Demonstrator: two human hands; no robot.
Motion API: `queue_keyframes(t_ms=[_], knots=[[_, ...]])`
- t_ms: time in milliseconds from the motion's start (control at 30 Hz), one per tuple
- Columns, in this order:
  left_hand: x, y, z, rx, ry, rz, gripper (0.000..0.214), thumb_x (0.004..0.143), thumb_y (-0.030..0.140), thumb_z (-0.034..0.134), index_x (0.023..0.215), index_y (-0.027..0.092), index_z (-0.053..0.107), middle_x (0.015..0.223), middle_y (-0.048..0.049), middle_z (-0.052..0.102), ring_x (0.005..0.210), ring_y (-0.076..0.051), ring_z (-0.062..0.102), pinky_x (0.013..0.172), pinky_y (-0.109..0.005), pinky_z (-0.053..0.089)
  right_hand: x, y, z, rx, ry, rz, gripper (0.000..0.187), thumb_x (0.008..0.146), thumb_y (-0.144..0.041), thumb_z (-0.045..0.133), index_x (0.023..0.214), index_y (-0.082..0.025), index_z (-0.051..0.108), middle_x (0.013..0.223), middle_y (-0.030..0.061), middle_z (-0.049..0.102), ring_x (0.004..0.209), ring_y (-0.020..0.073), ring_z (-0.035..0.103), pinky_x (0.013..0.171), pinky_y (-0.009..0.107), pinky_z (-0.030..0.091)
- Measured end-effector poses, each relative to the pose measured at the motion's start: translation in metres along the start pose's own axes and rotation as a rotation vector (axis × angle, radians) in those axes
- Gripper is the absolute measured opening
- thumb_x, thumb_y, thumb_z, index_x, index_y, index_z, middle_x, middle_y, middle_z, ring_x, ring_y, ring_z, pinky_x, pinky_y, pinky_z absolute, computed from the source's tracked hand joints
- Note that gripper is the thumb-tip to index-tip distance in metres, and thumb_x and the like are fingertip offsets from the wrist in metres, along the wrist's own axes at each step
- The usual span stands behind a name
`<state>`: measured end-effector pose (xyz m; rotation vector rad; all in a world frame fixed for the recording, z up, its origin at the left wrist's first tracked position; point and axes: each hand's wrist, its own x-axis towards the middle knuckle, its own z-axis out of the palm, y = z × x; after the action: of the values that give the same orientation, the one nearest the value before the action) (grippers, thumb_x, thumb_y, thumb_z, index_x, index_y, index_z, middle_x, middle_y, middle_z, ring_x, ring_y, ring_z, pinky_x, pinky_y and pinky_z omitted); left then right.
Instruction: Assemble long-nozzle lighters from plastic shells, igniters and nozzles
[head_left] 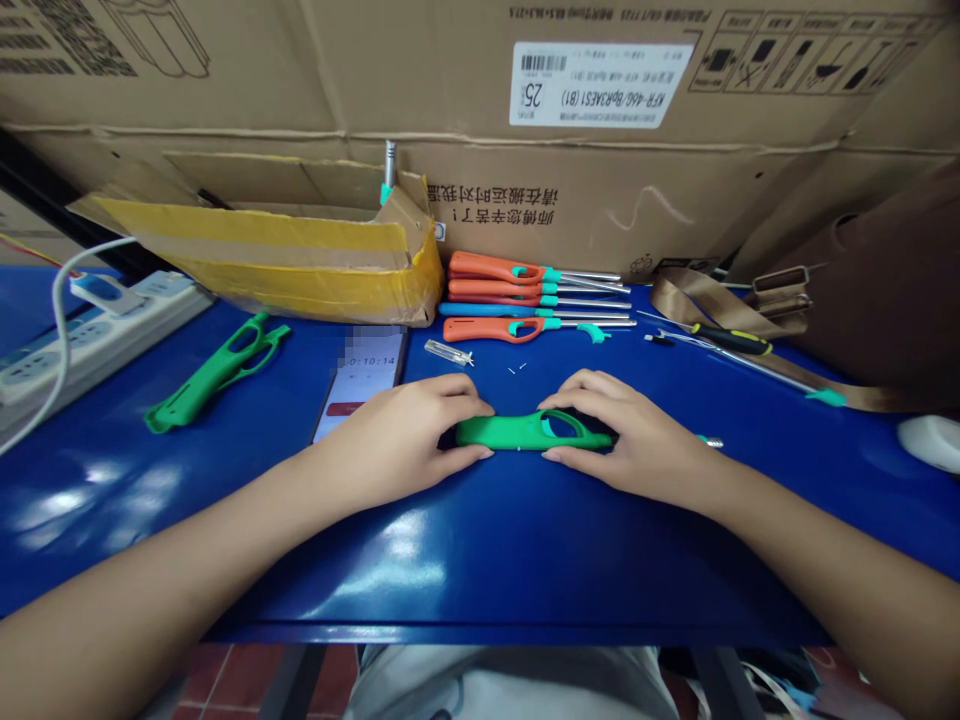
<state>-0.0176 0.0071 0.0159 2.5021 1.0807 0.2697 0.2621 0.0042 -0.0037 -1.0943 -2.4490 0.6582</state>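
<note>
A green plastic lighter body [525, 431] lies flat on the blue table [480, 540] in front of me. My left hand [405, 432] grips its left end between thumb and fingers. My right hand [630, 440] holds its right end, fingers curled over the top; a metal tip [712, 441] sticks out past that hand. A separate green handle shell [214, 371] lies at the left, apart from both hands.
A row of orange and blue long lighters [525, 296] lies behind. A phone showing a timer [364, 383], a small clear part [448, 352], a screwdriver [731, 339], a power strip [90, 325], a taped cardboard box [292, 255] and brown straps [720, 300] surround the work spot.
</note>
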Motion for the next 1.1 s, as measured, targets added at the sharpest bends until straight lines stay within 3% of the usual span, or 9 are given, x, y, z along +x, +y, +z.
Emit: queue_keyframes(t_ms=[1100], knots=[[0.0019, 0.0007, 0.0006, -0.100, 0.038, 0.014, 0.024, 0.092, 0.027, 0.072, 0.114, 0.019, 0.074, 0.105, -0.0056, 0.066, 0.091, -0.020, 0.067, 0.086, -0.035, 0.055, -0.0014, -0.0023, 0.0022, -0.018, 0.014, 0.025, 0.029, 0.090, -0.032, 0.074, 0.115, -0.024, 0.062, 0.113, 0.0071, 0.063, 0.107, 0.0255, 0.060, 0.094, 0.044, 0.049]])
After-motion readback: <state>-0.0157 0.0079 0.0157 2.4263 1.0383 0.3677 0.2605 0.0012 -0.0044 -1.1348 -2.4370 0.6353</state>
